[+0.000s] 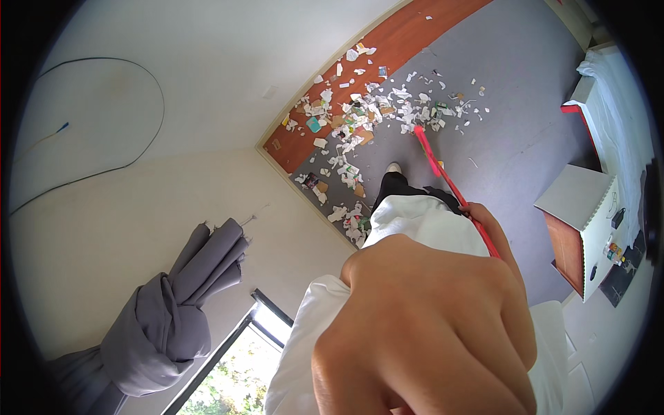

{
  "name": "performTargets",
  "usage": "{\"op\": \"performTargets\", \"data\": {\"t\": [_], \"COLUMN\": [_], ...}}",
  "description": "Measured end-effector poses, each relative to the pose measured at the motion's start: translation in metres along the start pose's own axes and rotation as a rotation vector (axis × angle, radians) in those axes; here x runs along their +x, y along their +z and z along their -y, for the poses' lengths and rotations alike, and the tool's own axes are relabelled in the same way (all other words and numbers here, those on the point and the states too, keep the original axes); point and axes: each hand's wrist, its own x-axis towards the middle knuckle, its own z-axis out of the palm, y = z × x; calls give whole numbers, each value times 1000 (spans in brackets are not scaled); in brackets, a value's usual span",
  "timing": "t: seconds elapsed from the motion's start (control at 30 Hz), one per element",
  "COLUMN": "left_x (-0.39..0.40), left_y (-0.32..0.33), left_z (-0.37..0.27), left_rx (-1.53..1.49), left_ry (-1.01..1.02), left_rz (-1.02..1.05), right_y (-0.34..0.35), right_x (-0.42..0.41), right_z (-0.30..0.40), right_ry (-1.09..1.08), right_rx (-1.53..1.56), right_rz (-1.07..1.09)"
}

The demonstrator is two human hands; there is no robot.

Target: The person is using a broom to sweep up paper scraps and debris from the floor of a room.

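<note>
My right hand (471,208) is closed around the red handle of a long broom (456,192). The broom's red head (428,153) rests low, beside a spread of litter (363,116) on the grey floor (487,104). Torn white paper, brown cardboard scraps and small wrappers make up most of it. Very near the camera, the back of my left hand (425,321) fills the lower middle. Its bent fingers run out of the bottom edge, so their grip is hidden. The upper end of the handle disappears behind this hand. One shoe (394,167) stands near the litter.
A reddish-brown floor strip (441,23) runs along the wall. At right stands a white cabinet (576,197) with a bottle (614,253) on it, near a white cloth (617,114). A knotted grey curtain (155,332) hangs by a window (233,378). A black cable (163,104) loops on the wall.
</note>
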Motion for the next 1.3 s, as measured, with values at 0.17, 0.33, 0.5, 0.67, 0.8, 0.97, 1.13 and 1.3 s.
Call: {"op": "performTargets", "data": {"t": [0.17,0.33,0.5,0.67,0.8,0.97,1.13,1.3], "left_x": [-4,-3,-6,-5,-4,-5,-6,-6], "left_y": [-8,6,-6,-5,-4,-13,-1,0], "left_z": [-2,-3,-4,-3,-2,-1,0,2], "left_rx": [8,36,35,43,50,39,64,65], "left_ry": [12,12,17,20,17,12,14,9], "left_rz": [-20,-13,-28,-34,-33,-40,-41,-36], "right_y": [-4,4,0,-6,-2,-6,0,-1], "right_x": [3,-16,-3,7,-9,-5,-21,-15], "right_z": [-1,17,10,2,18,11,24,17], "right_ry": [35,2,-8,-12,27,31,30,18], "right_rx": [-61,-62,-43,-28,-51,-116,-94,-64], "right_rz": [27,-3,-2,24,44,39,60,34]}}
